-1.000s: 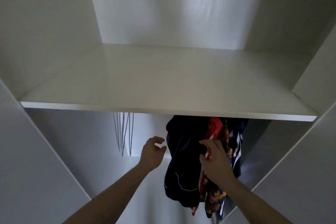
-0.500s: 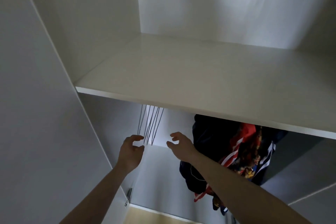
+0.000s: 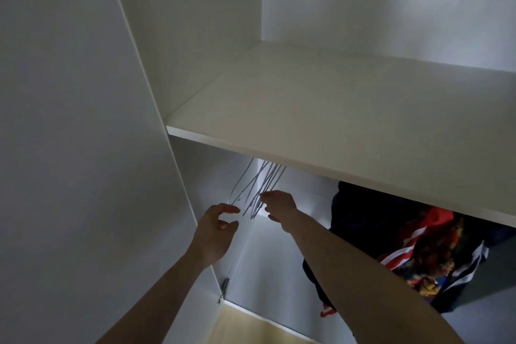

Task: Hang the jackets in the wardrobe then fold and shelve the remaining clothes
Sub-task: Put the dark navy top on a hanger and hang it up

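White wardrobe interior [image 3: 195, 36], pale shelf [image 3: 335, 109], dim light, wooden floor [image 3: 251, 329]
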Motion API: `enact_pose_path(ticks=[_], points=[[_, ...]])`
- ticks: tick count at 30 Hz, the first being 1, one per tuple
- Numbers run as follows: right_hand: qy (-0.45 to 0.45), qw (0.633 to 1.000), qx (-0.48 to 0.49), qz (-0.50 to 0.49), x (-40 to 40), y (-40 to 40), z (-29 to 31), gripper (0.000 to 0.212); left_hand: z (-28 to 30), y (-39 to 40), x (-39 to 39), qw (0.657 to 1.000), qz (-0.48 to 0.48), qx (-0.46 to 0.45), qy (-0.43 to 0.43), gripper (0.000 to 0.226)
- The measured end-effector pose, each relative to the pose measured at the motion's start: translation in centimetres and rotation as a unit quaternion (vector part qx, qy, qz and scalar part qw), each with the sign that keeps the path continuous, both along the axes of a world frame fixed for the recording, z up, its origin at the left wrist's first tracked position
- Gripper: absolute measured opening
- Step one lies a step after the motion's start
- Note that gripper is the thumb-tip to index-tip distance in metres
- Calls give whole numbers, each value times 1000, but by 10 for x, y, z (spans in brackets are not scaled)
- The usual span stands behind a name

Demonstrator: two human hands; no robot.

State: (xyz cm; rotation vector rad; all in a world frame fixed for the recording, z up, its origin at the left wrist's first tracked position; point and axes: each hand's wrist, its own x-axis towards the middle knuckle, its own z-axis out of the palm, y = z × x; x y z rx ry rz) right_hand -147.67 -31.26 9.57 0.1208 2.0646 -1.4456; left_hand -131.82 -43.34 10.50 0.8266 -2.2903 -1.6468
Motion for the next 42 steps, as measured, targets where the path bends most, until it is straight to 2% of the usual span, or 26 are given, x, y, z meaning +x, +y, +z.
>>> enact_pose_path(ticks=[4,8,10,12,17,21,25,29,36,40,42], points=[[-28,998,-57,-30,3,-4,7,16,7,-7,-3,1000,-5,-1,14,27],[-72,990,-112,-36,8,4,15,13,13,-13,-9,1000,-9,2,26,28],[-64,993,-98,-32,7,5,20,10,15,-20,-12,999,-12,4,30,28],[-58,994,-90,-27,6,4,21,20,17,-27,-15,999,-14,1,36,30],[-107,977,-180,-30,9,4,20,16,18,-40,-20,999,-16,1,38,31],[-71,992,-107,9,9,5,26,13,21,-44,-23,999,-18,-7,33,34],[-37,994,-101,-27,5,-3,22,42,25,-47,-24,999,-13,-14,47,41],[-40,992,-113,-40,5,-19,16,52,28,-53,-16,999,-12,-11,37,44],[-44,988,-130,-75,-2,-53,10,53,27,-75,-5,995,-89,-27,-28,47],[-44,985,-142,-88,-13,-68,7,46,27,-78,-5,995,-99,-20,-13,50],[-34,989,-133,-57,-20,-73,5,49,25,-80,-5,995,-99,-13,1,54]])
